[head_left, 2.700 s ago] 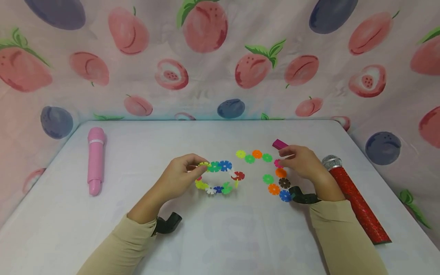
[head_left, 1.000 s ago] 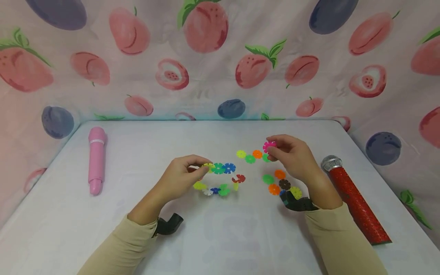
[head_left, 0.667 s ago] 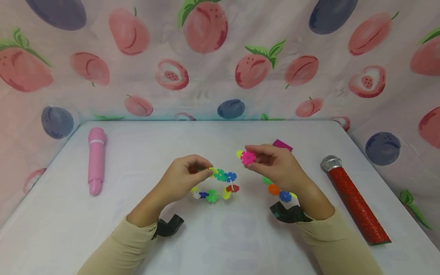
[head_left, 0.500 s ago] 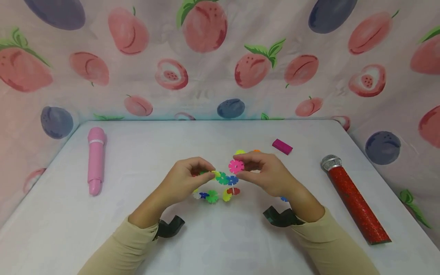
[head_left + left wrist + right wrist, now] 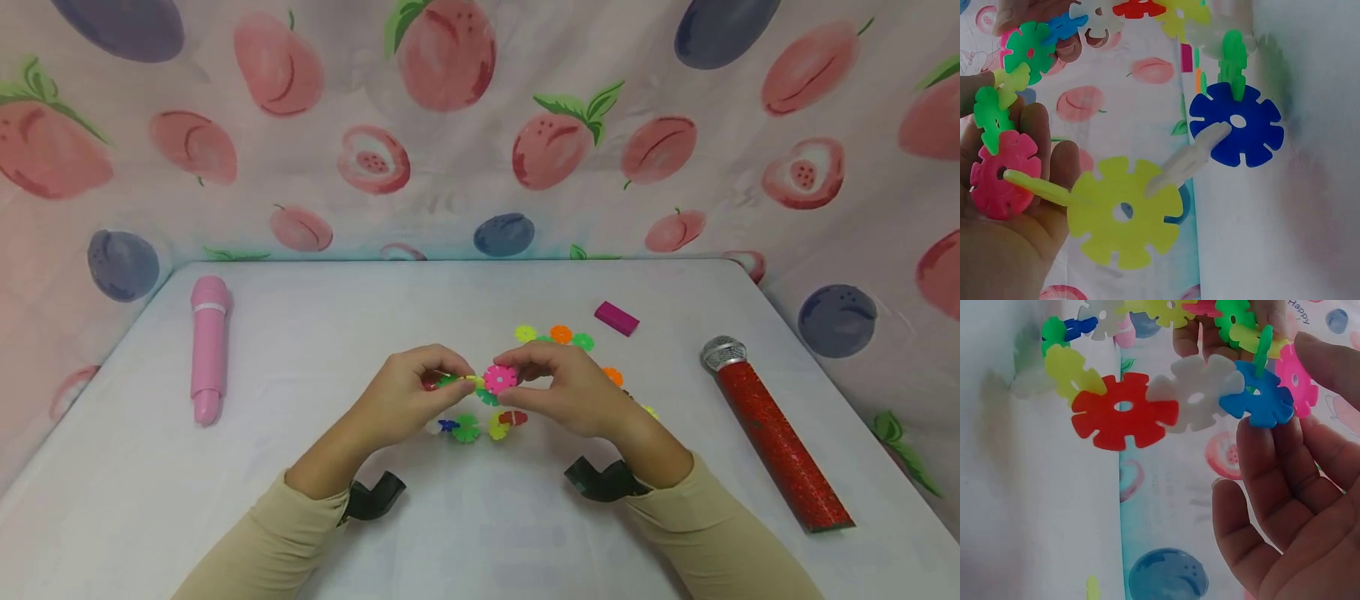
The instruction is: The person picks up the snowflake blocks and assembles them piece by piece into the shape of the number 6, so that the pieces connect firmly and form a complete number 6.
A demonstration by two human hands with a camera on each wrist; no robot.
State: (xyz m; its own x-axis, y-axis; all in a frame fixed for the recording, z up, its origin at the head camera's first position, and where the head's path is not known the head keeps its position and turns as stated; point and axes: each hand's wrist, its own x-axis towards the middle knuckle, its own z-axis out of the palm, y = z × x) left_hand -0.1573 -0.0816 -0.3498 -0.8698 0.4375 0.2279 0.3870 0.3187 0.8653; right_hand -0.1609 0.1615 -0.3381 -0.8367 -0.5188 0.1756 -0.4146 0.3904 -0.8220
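Note:
Notched plastic snowflake discs are linked into a curved chain (image 5: 466, 428) that hangs between the two hands. My left hand (image 5: 405, 396) pinches the chain at a yellow disc (image 5: 1013, 81). A loose pink disc (image 5: 500, 379) is pinched by thumb and fingers of my right hand (image 5: 577, 387), right up against the chain's green and yellow discs; whether it is slotted in I cannot tell. In the right wrist view a blue disc (image 5: 1259, 394) of the chain hangs at the right fingers, followed by white and red discs (image 5: 1125, 412). Part of the chain is hidden behind the hands.
Loose discs, among them a yellow one (image 5: 525, 333) and an orange one (image 5: 561, 334), lie behind and beside the right hand. Further back is a magenta block (image 5: 617, 318). A pink microphone-shaped object (image 5: 210, 350) lies left, a red microphone (image 5: 776, 442) right.
My right hand picked up the pink disc from the right and brought it leftward to the chain. My left hand keeps its pinch and has shifted slightly right.

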